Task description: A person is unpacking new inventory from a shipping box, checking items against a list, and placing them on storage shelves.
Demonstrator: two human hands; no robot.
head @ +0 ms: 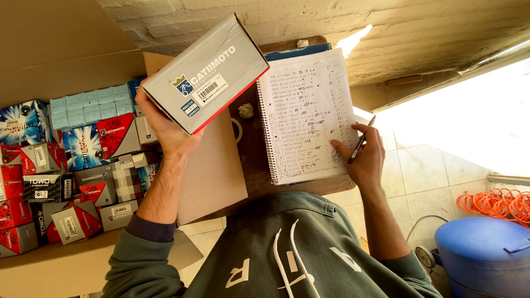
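left hand grips grey box, label side up | right hand holds pen on notebook | keep box label steady, readable

1. A grey rectangular box with red edging sat tilted in the left hand; a white barcode label lay on its facing side.
2. Red, blue and grey small boxes crowded the large open carton at left.
3. Pale blue boxes stood in rows behind them.
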